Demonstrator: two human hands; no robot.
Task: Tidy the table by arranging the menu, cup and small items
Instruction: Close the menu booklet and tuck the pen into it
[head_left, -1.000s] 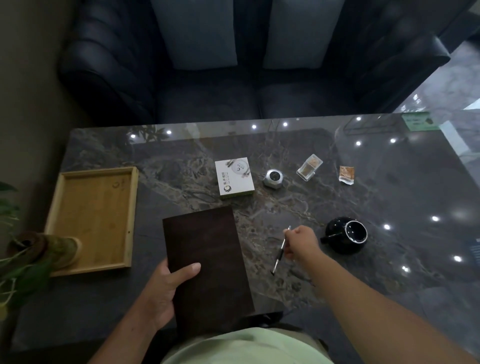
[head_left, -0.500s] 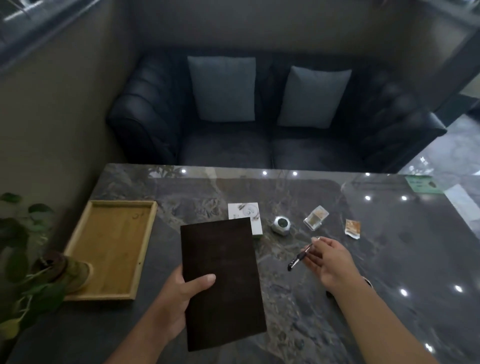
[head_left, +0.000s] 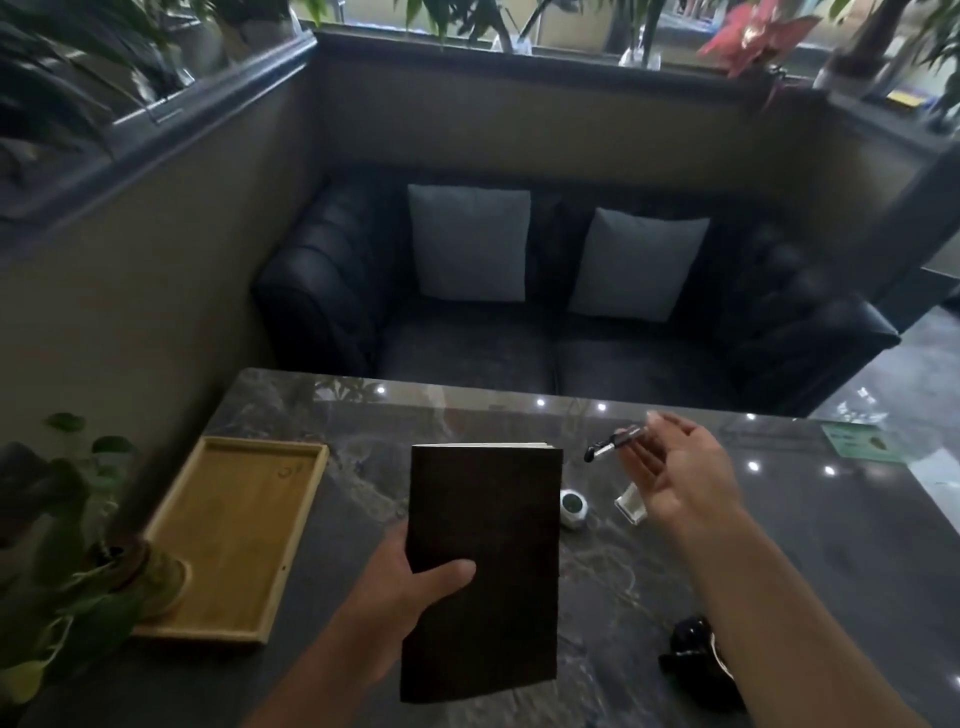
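nearest on the desk (head_left: 810, 551), a black cup (head_left: 685, 649) sits low at the right, partly hidden behind the right forearm

the left grip (head_left: 402, 592) clasps the dark menu (head_left: 485, 530) at its lower left edge, thumb curled across the front cover, fingers hidden behind it; the menu stands nearly upright above the desk, its top edge tilted away, and most of its length rises above the grip

left of it a wooden tray (head_left: 234, 535) lies flat on the desk, with a potted plant (head_left: 140, 571) on its near left corner

just past the menu's right edge, a small round pale item (head_left: 574, 508) and a small clear box (head_left: 631, 506) rest on the desk near each other, the box just under the right palm

the right grip (head_left: 675, 475) is raised above the desk, palm turned left, fingers loosely extended, pinching a pen (head_left: 613, 442) at the fingertips; the pen sticks out leftward from the grip, dark tip lowest, clear of the menu's top right corner

a green card (head_left: 860, 441) lies at the desk's far right

beyond, a dark sofa (head_left: 467, 358) holds two grey cushions (head_left: 470, 244)
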